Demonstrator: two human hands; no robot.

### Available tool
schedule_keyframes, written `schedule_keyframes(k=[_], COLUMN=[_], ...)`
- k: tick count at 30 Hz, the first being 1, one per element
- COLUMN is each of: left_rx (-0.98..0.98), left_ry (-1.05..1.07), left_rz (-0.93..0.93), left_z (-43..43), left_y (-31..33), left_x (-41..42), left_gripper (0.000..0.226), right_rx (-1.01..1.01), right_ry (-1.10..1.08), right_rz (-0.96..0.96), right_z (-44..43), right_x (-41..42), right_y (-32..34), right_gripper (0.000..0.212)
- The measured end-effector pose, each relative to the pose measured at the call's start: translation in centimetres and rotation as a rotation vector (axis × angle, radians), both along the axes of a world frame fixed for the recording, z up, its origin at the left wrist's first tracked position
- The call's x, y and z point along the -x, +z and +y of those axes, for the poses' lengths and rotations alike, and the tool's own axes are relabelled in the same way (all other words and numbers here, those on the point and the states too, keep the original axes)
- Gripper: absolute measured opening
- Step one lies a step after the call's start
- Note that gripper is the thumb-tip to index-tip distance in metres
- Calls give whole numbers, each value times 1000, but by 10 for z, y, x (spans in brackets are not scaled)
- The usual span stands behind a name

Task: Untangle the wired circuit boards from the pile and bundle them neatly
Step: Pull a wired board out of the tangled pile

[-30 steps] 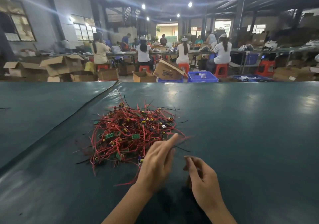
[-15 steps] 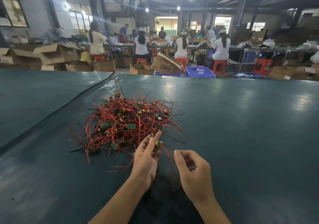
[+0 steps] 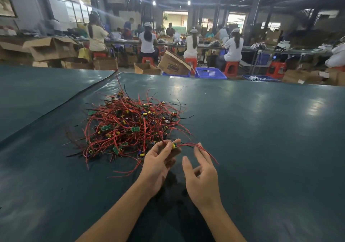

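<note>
A tangled pile of small green circuit boards with red and black wires (image 3: 130, 126) lies on the dark green table (image 3: 261, 129). At the pile's near right edge my left hand (image 3: 158, 161) pinches one small wired board (image 3: 174, 145) between thumb and fingertips. Its red wires (image 3: 201, 149) trail off to the right. My right hand (image 3: 202, 174) is just right of it with fingers loosely spread, and the red wires run across its fingertips. Whether those fingers hold the wires cannot be told.
A seam in the table cover (image 3: 56, 109) runs diagonally at the left. Beyond the far edge stand cardboard boxes (image 3: 173, 64), blue crates (image 3: 210, 73), red stools and several seated workers at long benches.
My left hand reached into the pile's near edge, took one wired board and lifted it clear. My right hand opened and moved up towards its trailing wires.
</note>
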State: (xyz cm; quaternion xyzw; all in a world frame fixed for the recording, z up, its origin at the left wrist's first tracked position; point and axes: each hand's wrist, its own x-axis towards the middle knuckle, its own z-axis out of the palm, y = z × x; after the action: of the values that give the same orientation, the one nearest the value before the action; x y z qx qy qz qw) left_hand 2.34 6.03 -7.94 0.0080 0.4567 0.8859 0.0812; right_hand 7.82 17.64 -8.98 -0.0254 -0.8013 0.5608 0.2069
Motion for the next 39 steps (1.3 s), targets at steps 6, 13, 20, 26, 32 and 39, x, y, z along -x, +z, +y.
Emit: schedule_keyframes(k=[6, 13, 20, 26, 32, 39], left_rx=[28, 68, 287, 423, 481, 523], left_ry=[-88, -66, -56, -83, -123, -118], left_rz=[4, 130, 260, 330, 342, 350], left_z=[7, 5, 9, 10, 11, 11], left_y=[6, -4, -7, -7, -3, -3], left_x=[21, 9, -2, -6, -10, -11], left_gripper=[5, 22, 27, 11, 26, 33], right_rx=[161, 323, 517, 650, 747, 829], right_ry=[-38, -41, -54, -77, -43, -153], right_rz=[16, 52, -34, -90, -86, -195], right_z=[3, 5, 4, 3, -1, 2], right_x=[12, 19, 19, 16, 12, 19], right_y=[8, 9, 12, 12, 14, 17], right_gripper=[51, 16, 16, 15, 22, 16])
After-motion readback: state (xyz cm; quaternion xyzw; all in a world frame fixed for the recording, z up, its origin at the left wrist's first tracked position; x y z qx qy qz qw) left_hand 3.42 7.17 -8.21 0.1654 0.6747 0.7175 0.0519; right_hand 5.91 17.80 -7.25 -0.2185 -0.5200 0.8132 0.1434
